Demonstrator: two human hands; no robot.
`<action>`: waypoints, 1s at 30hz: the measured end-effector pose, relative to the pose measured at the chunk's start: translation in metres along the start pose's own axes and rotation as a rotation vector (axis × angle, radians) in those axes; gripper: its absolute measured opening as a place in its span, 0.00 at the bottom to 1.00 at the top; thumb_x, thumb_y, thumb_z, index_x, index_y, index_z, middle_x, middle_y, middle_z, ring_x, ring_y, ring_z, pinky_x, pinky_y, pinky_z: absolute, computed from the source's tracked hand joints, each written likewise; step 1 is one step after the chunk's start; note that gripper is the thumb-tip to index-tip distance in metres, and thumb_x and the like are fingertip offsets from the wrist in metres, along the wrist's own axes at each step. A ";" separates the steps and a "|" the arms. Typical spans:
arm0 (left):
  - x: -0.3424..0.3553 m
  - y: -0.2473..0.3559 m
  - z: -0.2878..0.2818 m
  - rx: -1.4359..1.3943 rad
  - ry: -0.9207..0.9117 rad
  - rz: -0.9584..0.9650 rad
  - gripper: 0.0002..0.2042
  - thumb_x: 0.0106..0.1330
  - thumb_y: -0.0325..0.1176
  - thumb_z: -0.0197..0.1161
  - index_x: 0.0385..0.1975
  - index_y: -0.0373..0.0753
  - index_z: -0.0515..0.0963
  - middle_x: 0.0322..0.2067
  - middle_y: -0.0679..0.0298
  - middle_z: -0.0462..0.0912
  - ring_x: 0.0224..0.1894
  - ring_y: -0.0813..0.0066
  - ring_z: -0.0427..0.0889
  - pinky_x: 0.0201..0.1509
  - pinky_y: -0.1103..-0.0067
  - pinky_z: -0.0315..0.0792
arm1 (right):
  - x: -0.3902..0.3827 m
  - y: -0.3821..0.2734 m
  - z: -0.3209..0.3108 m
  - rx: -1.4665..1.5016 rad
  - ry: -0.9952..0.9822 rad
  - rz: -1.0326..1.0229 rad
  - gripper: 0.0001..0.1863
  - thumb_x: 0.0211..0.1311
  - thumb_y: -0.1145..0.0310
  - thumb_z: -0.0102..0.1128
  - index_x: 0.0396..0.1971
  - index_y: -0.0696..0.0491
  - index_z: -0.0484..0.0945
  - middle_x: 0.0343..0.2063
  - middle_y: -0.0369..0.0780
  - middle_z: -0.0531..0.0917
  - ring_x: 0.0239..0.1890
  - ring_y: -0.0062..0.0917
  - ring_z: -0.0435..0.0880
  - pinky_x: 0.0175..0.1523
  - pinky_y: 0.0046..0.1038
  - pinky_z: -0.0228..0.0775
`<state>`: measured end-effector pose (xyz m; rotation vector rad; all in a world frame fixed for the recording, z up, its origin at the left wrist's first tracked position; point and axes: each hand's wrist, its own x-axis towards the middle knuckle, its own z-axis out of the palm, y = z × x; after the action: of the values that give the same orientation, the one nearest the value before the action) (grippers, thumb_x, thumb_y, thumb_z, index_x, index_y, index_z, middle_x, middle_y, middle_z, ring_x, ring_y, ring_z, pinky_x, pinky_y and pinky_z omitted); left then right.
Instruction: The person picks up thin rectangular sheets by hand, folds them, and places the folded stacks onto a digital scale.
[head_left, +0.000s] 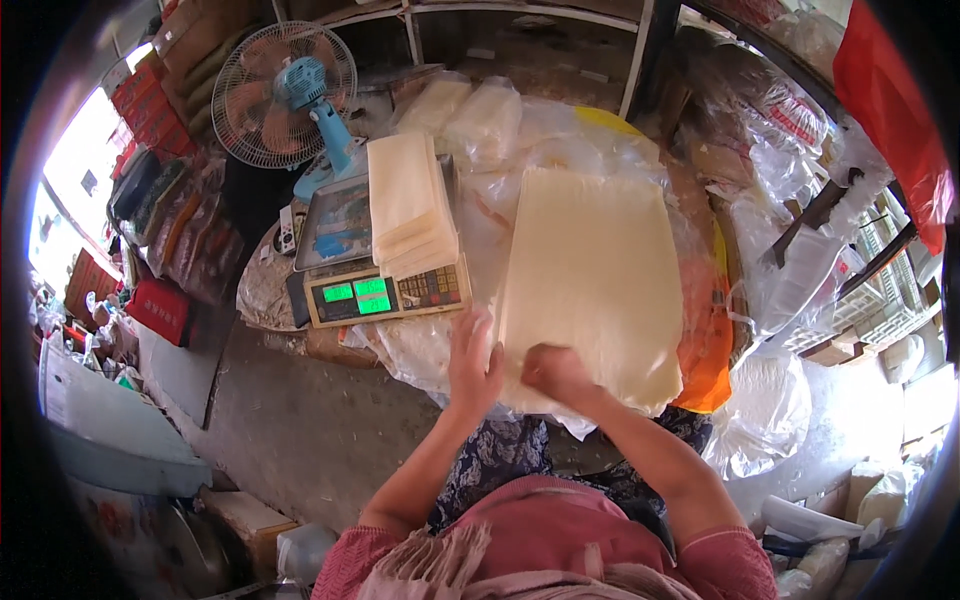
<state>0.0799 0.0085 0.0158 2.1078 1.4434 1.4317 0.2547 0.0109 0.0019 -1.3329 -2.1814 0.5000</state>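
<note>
A broad stack of thin cream-coloured sheets [595, 270] lies on plastic on the table. At its near left edge my left hand [473, 360] is upright with its fingers stretched out, holding nothing visible. My right hand [562, 375] is over the near end of the stack, slightly blurred, its fingers curled into a fist shape; whatever they hold is hidden. Left of the stack stands a digital scale [330, 318] with lit green displays. On its metal pan rests a folded bundle of similar cream sheets [405, 200], overhanging the keypad.
A blue desk fan [305, 85] stands behind the scale. Plastic-wrapped packs [483, 120] sit at the table's far side. An orange plastic bag [708, 345] hangs at the right edge. A red bag [160, 310] and bagged goods line the left, and a white crate [890, 270] stands right.
</note>
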 end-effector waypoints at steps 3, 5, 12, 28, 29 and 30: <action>-0.012 -0.011 0.002 -0.111 -0.427 -0.076 0.21 0.58 0.24 0.58 0.53 0.34 0.70 0.58 0.51 0.68 0.63 0.52 0.64 0.64 0.66 0.61 | -0.010 0.076 -0.070 1.231 0.443 0.588 0.05 0.56 0.73 0.55 0.24 0.56 0.79 0.20 0.34 0.79 0.25 0.20 0.79 0.32 0.24 0.73; -0.008 -0.002 0.016 -0.117 -0.640 -0.084 0.19 0.59 0.27 0.58 0.52 0.35 0.71 0.59 0.51 0.67 0.63 0.51 0.62 0.65 0.65 0.59 | -0.025 0.082 -0.101 1.260 0.626 0.546 0.12 0.60 0.67 0.56 0.39 0.57 0.79 0.32 0.39 0.83 0.35 0.25 0.82 0.42 0.26 0.75; -0.003 0.031 0.065 0.393 -0.973 0.082 0.31 0.64 0.53 0.52 0.64 0.44 0.61 0.65 0.49 0.57 0.68 0.36 0.43 0.65 0.41 0.40 | -0.053 0.039 -0.049 -0.032 0.014 0.367 0.31 0.61 0.57 0.56 0.64 0.40 0.60 0.57 0.45 0.72 0.60 0.42 0.68 0.63 0.37 0.61; 0.012 0.024 0.064 -0.433 -0.020 -0.021 0.34 0.51 0.24 0.62 0.62 0.46 0.63 0.66 0.54 0.55 0.70 0.57 0.50 0.70 0.55 0.44 | -0.050 -0.010 -0.114 -0.507 0.293 -0.191 0.19 0.53 0.75 0.51 0.47 0.55 0.75 0.45 0.38 0.78 0.45 0.31 0.79 0.49 0.31 0.73; 0.017 0.021 0.057 -0.432 -0.029 -0.024 0.34 0.51 0.24 0.62 0.62 0.46 0.63 0.66 0.54 0.55 0.70 0.57 0.50 0.70 0.55 0.44 | -0.063 0.003 -0.101 -0.502 0.291 -0.184 0.19 0.53 0.75 0.51 0.47 0.55 0.75 0.45 0.38 0.78 0.45 0.31 0.79 0.49 0.31 0.73; 0.022 0.014 0.047 -0.228 -0.278 0.186 0.29 0.50 0.21 0.61 0.56 0.44 0.69 0.61 0.55 0.63 0.68 0.59 0.55 0.70 0.57 0.45 | -0.074 0.012 -0.093 -0.507 0.193 -0.175 0.17 0.53 0.74 0.52 0.46 0.55 0.76 0.44 0.38 0.78 0.44 0.31 0.79 0.49 0.32 0.72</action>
<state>0.1268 0.0343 0.0137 2.2305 0.9582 1.2326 0.3472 -0.0460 0.0505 -1.3465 -2.3141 -0.2601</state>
